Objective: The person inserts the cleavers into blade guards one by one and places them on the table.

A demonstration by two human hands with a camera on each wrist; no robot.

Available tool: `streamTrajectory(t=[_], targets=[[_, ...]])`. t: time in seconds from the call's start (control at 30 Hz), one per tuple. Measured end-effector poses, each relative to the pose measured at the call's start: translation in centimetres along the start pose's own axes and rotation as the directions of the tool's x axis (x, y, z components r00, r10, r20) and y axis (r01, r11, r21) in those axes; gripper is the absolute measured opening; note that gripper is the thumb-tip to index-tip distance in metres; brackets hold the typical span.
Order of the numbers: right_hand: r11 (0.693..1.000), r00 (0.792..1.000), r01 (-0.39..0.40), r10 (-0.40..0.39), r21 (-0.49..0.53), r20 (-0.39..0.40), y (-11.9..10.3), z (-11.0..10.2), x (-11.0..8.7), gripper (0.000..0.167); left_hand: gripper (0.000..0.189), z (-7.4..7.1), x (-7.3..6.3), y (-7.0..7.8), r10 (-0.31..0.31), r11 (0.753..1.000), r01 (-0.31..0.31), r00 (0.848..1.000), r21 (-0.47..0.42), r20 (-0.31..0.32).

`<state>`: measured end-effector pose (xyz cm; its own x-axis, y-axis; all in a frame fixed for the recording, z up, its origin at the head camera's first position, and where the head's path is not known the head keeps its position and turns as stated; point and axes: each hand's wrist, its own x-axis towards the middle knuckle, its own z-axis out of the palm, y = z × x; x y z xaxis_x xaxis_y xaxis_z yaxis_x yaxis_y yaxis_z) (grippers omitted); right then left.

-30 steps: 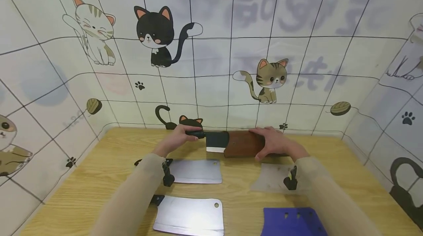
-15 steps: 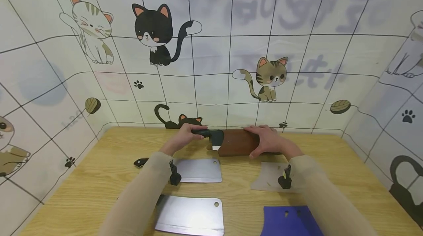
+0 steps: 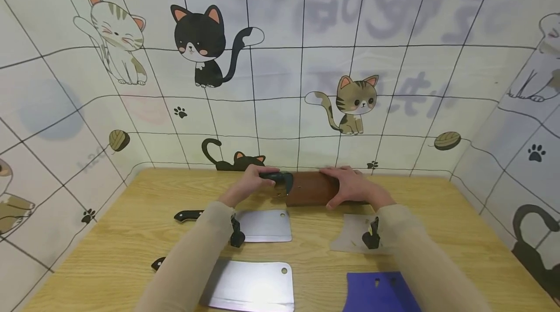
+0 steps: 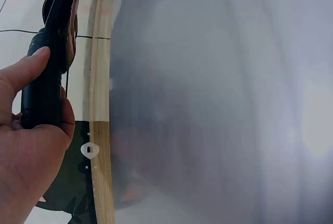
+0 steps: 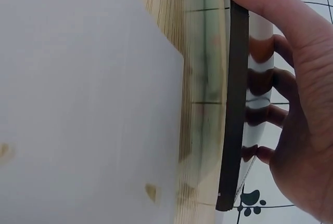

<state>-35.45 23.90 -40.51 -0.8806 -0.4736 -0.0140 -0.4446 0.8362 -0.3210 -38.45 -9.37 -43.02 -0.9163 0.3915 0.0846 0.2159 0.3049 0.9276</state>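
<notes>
At the back of the table my left hand (image 3: pixel 247 184) grips the black handle (image 3: pixel 271 176) of a cleaver. The blade is almost wholly hidden inside a brown knife sheath (image 3: pixel 309 189), with a dark part by the handle showing at the sheath's mouth. From the right, my right hand (image 3: pixel 353 186) holds the sheath, thumb on the near edge. In the left wrist view my thumb and fingers wrap the handle (image 4: pixel 44 86). Curled fingers and thumb span the sheath's dark edge (image 5: pixel 235 109) in the right wrist view.
Two silver cleavers with black handles lie at left, one farther back (image 3: pixel 265 226) and one nearer (image 3: pixel 255 285). A whitish translucent sheath (image 3: pixel 353 229) and a blue sheath (image 3: pixel 374 292) lie at right. A cat-patterned wall covering (image 3: pixel 280 117) stands behind the wooden table (image 3: pixel 310 263).
My left hand has moved right, sliding the cleaver's blade into the brown sheath until the pale cutting edge no longer shows. My right hand has shifted slightly left with the sheath.
</notes>
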Motion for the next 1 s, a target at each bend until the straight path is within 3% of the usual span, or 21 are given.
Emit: streamTrajectory(t=[0.4, 0.6, 0.7, 0.87, 1.0], targets=[[1.0, 0.999, -0.031, 0.03, 0.006, 0.01, 0.0, 0.9, 0.9, 0.109, 0.044, 1.2, 0.4, 0.1, -0.016, 0.999, 0.018, 0.999, 0.048, -0.031], [0.991, 0.997, -0.049, 0.056, 0.123, -0.049, -0.5, 0.9, 1.6, 0.096, 0.044, 1.5, 0.5, -0.1, -0.019, 0.997, 0.019, 1.0, 0.081, -0.004], [0.983, 0.998, -0.049, 0.055, 0.177, -0.027, -0.5, 0.8, 1.7, 0.096, 0.043, 1.8, 0.8, -0.2, -0.009, 0.995, 0.008, 1.0, 0.102, 0.011], [0.989, 1.0, -0.028, 0.027, 0.148, 0.005, -0.1, 0.9, 1.2, 0.099, 0.042, 1.6, 0.8, -0.1, -0.007, 0.991, 0.013, 0.999, 0.131, -0.045], [0.992, 1.0, -0.018, 0.018, 0.124, 0.001, 0.6, 1.0, 0.5, 0.1, 0.044, 1.2, 0.9, -0.3, -0.033, 0.989, 0.041, 0.998, 0.143, -0.056]])
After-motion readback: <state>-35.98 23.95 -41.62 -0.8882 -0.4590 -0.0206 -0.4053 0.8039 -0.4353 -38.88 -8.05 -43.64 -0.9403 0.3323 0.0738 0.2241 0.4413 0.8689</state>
